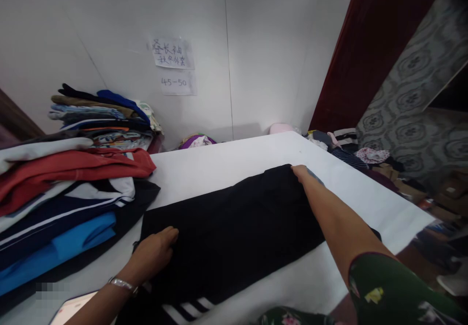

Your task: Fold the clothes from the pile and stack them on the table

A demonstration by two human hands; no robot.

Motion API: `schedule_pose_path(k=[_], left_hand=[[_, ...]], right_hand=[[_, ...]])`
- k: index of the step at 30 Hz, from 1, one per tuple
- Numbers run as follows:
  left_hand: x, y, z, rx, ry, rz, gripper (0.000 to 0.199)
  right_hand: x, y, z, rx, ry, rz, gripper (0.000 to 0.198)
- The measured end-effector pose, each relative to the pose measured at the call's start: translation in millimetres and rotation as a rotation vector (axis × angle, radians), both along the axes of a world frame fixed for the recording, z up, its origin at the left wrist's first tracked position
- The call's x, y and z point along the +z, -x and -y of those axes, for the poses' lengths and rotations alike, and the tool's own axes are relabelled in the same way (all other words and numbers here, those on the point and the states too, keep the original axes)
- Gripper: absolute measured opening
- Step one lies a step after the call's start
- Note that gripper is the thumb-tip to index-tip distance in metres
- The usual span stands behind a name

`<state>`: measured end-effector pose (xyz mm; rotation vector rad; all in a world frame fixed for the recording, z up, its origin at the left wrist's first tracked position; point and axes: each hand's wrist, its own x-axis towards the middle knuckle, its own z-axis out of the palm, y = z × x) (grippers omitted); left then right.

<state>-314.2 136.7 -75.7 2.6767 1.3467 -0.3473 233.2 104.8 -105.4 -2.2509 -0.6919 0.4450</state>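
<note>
Pinching the far right corner of the garment [234,232] with the right hand [300,173], fingers drawn narrow on the cloth. Touching the opposite end with the left hand [155,249], fingers curled; cannot tell a pinch from a press there. Lying between the two hands, spread over the table [252,157], with white stripes [188,310] on the near side of the left hand.

Best to pull lightly and evenly outward from both holds, enough to ease the ripples along the far edge without stretching the cloth. Anchor at the left hand before loosening the right, or risk a slipped corner. Lift the right forearm to avoid dragging, and steer the bracelet [122,283] behind the left hand clear of snags.

Left of the left hand, a tall pile [73,164] of clothes; under the left forearm, a lit screen [73,308]. Ahead of both hands, a pale wall [270,62] with handwritten notes [173,54]. Beyond the right hand, more white tabletop, then a dark red post [360,47], loose clothes [347,157], boxes [451,188] and patterned wallpaper [413,66].
</note>
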Motion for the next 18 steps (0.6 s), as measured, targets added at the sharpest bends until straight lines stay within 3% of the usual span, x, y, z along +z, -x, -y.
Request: schedule_pose_path(k=[5, 8, 11, 14, 18], left_hand=[[7.6, 8, -20, 0.062, 0.195, 0.164, 0.013], [3.5, 11, -45, 0.094, 0.037, 0.286, 0.037], [-6.3, 7, -67, 0.105, -0.165, 0.246, 0.044], [-11.3, 2, -80, 0.130, -0.198, 0.129, 0.044], [-3.9, 1, -92, 0.168, -0.227, 0.047, 0.040]], right_hand=[[1, -1, -5, -0.071, -0.027, -0.143, 0.034], [-1, -1, -8, -0.054, -0.080, -0.157, 0.029], [-6, -1, -11, -0.071, -0.136, -0.141, 0.026], [-10, -5, -13, -0.133, -0.197, -0.120, 0.023], [-14, -11, -11, -0.203, -0.298, -0.072, 0.026]])
